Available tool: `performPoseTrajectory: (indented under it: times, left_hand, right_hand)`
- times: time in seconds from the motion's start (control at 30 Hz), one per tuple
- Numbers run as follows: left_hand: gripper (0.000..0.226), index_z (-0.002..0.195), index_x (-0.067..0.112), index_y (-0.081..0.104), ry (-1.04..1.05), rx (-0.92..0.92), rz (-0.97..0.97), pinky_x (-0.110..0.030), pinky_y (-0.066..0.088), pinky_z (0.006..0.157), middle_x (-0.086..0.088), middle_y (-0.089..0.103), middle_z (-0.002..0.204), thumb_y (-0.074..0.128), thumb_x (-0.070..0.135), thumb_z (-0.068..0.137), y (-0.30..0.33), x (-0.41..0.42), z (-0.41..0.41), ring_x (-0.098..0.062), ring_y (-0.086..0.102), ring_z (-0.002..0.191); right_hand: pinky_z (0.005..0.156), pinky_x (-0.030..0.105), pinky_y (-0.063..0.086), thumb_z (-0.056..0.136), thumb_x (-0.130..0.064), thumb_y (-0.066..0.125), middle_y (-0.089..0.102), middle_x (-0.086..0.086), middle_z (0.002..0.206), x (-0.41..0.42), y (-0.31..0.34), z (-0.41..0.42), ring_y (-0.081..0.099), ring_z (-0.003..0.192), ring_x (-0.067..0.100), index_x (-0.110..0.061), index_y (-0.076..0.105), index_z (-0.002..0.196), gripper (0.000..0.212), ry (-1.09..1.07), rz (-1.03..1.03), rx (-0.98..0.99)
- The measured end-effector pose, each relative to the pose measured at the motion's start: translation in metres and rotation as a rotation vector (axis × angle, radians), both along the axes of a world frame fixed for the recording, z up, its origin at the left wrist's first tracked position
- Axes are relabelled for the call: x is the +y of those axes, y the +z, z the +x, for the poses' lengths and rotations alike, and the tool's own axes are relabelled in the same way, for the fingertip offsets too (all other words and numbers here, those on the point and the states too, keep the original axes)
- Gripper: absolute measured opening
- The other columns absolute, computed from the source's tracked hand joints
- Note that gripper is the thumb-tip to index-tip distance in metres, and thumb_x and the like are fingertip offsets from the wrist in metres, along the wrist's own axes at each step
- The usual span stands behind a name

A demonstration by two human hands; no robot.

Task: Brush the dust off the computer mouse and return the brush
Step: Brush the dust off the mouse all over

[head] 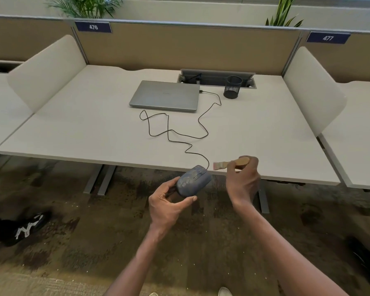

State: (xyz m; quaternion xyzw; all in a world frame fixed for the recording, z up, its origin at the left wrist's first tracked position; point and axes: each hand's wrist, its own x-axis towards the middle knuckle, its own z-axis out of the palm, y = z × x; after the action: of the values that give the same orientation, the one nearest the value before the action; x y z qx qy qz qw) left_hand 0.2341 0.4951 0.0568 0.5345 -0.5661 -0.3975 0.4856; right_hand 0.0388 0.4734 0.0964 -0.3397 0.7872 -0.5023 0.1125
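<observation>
Dusty blue-grey plastic is what my left hand (167,201) is cradling: thumb under one flank and fingers curled around the other, clamped on the computer mouse (193,180). I am holding it just off the near edge of the desk (94,129), over the carpet, I judge so the dust falls to the floor. The rounded shell is showing pale, patchy smears across its top. My right hand (242,182) is closing its fingers around the brush (233,163), a smooth wooden handle with short pale bristles aimed at the mouse's nose, close but not touching. The thin black cable (169,133) is snaking back in loose loops to the closed silver laptop (166,96). A black mesh pen cup (233,87) is standing beside it, probably the brush's home.
</observation>
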Motion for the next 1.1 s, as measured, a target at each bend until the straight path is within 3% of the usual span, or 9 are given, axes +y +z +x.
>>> performPoseTrajectory:
  times: [0.17,0.3,0.4,0.53,0.63,0.93,1.1]
  left_hand:
    - [0.070,0.122,0.020,0.067,-0.004,0.012,0.010,-0.026,0.061,0.085,0.001,0.073,0.114,0.093,0.032,0.058,0.001,-0.003,0.000,-0.010,0.072,0.106]
    - [0.070,0.125,0.010,0.069,-0.006,0.010,0.001,-0.026,0.062,0.084,-0.001,0.074,0.115,0.096,0.021,0.060,-0.001,-0.004,-0.002,-0.006,0.072,0.104]
    - [0.072,0.126,0.007,0.068,-0.012,0.010,-0.003,-0.030,0.062,0.087,-0.004,0.074,0.117,0.096,0.020,0.061,-0.001,-0.005,-0.004,-0.008,0.072,0.106]
    - [0.071,0.126,0.007,0.068,-0.013,0.008,0.008,-0.039,0.062,0.090,-0.007,0.075,0.117,0.096,0.020,0.062,-0.002,-0.006,-0.007,-0.015,0.073,0.108]
    - [0.071,0.125,0.008,0.069,-0.024,0.016,0.027,-0.039,0.062,0.090,-0.005,0.077,0.113,0.097,0.020,0.062,-0.004,-0.005,-0.008,-0.014,0.074,0.104]
    - [0.056,0.110,0.007,0.075,-0.059,-0.012,0.008,-0.033,0.063,0.083,-0.001,0.079,0.095,0.097,0.021,0.061,-0.004,-0.003,-0.001,-0.009,0.075,0.089]
    - [0.065,0.117,0.021,0.071,-0.065,-0.034,-0.020,-0.018,0.060,0.082,0.011,0.076,0.103,0.098,0.025,0.058,-0.003,0.000,0.003,0.002,0.072,0.095]
  right_hand:
    - [0.058,0.027,0.054,0.095,-0.018,0.070,0.061,-0.008,0.085,0.021,0.031,-0.006,0.061,0.069,0.013,-0.008,0.055,0.111,0.024,0.196,-0.210,0.330]
    - [0.059,0.012,0.055,0.091,-0.011,0.074,0.067,-0.009,0.083,0.027,0.057,-0.006,0.065,0.067,0.003,-0.011,0.060,0.108,0.022,0.530,-0.274,0.272]
    - [0.061,0.031,0.061,0.091,-0.016,0.075,0.072,-0.003,0.084,0.029,0.070,-0.001,0.071,0.073,0.009,-0.017,0.061,0.108,0.022,0.809,-0.151,0.214]
    - [0.066,0.043,0.060,0.093,-0.021,0.071,0.073,0.001,0.085,0.027,0.074,0.014,0.072,0.074,0.017,-0.016,0.060,0.106,0.018,0.994,0.013,0.302]
    - [0.068,0.048,0.059,0.094,-0.020,0.068,0.072,0.006,0.084,0.021,0.077,0.025,0.070,0.075,0.024,-0.011,0.059,0.106,0.017,1.054,0.091,0.365]
    - [0.063,0.049,0.055,0.098,-0.017,0.062,0.070,0.011,0.078,0.006,0.087,0.048,0.065,0.067,0.030,-0.008,0.054,0.102,0.013,1.091,0.056,0.558]
    - [0.065,0.047,0.058,0.095,-0.014,0.067,0.073,0.012,0.081,-0.002,0.092,0.048,0.070,0.070,0.031,-0.006,0.057,0.102,0.015,0.962,-0.019,0.518]
